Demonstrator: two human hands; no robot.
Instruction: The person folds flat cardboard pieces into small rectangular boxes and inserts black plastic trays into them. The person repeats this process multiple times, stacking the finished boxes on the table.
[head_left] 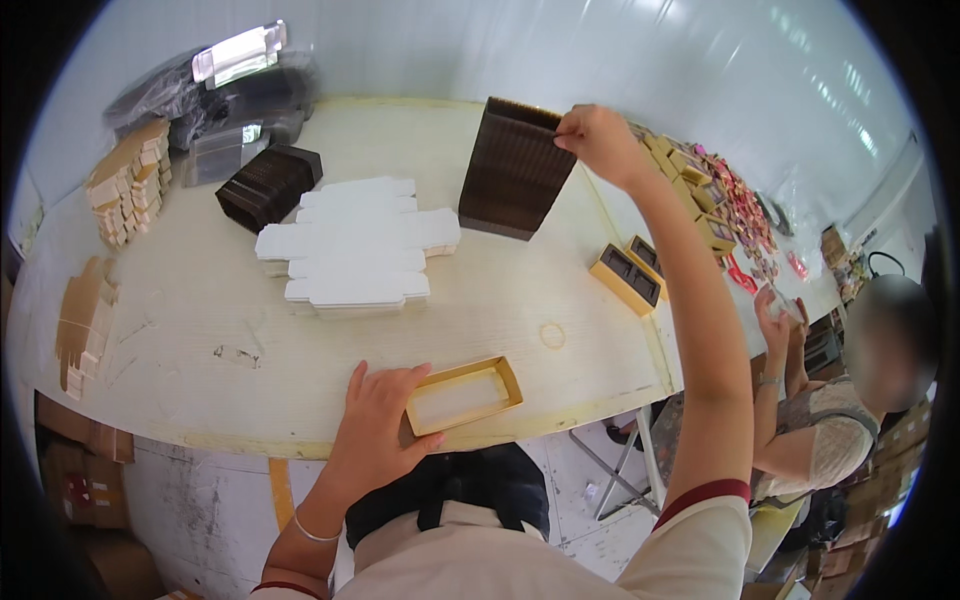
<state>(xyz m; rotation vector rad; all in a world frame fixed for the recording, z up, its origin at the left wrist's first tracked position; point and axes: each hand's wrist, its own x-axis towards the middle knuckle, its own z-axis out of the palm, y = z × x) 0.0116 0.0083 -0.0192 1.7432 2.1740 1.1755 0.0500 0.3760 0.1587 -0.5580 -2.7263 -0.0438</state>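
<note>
My right fingers (570, 125) are pinching the upper right corner of the tall dark stack (515, 175), whose bottom end may be resting on the tabletop (480, 300) or hanging just clear; I cannot tell which. My left fingers (402, 379) are spanning the left end of the open gold box (475, 412), thumb along the near wall, while the box is lying by the tabletop's near edge, showing a pale floor and no dark insert.

I am judging the stack to be nested thin inserts, like those sitting in the filled gold boxes (615, 288) to my right. Doing this well is probably depending on pinching just one edge, light enough that neighbours are not clinging and the plastic is not creasing. Meanwhile my left grip is best staying gentle: squeezing harder would be bowing the box walls and narrowing its mouth.
</note>
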